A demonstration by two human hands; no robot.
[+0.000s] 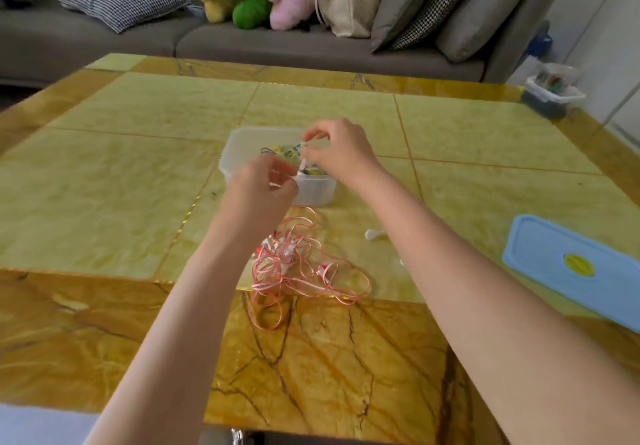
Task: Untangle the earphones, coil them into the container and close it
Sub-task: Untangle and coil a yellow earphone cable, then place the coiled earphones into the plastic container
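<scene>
A: Item 1, landmark: clear rectangular plastic container [242,146], lid off, standing on the yellow-green marbled table [121,174]. Contents?

B: A few small coloured and dark pieces, too blurred to name. A thin white earphone cable [302,167] sits at its near rim.

A: Item 2, hands?

B: Both over the container's near half. The left hand [259,188], at the near-left rim, has its fingers curled and pinches a white bit of that cable. The right hand [341,153], at the near-right rim, pinches the cable between thumb and fingertips, the other fingers bent. The 2 hands are close together, not touching so far as can be seen.

A: Item 3, other earphones?

B: A tangled pink earphone cable [298,264] in loose loops, on the table just nearer the person than the container, untouched. A small white earbud-like piece [374,235] lies near-right of the container, apart from the tangle.

A: Item 4, lid?

B: Pale blue rectangular plastic lid with a yellow round sticker [571,268], well to the near-right of the container, flat on the table.

A: Step in hand?

B: By my judgement, the white cable is being worked loose or fed in; the pink 1 is not yet started.

A: Next move calls for?

B: Probably a steady 2-point pinch and short pulls, so the cable coils inside the walls.
</scene>
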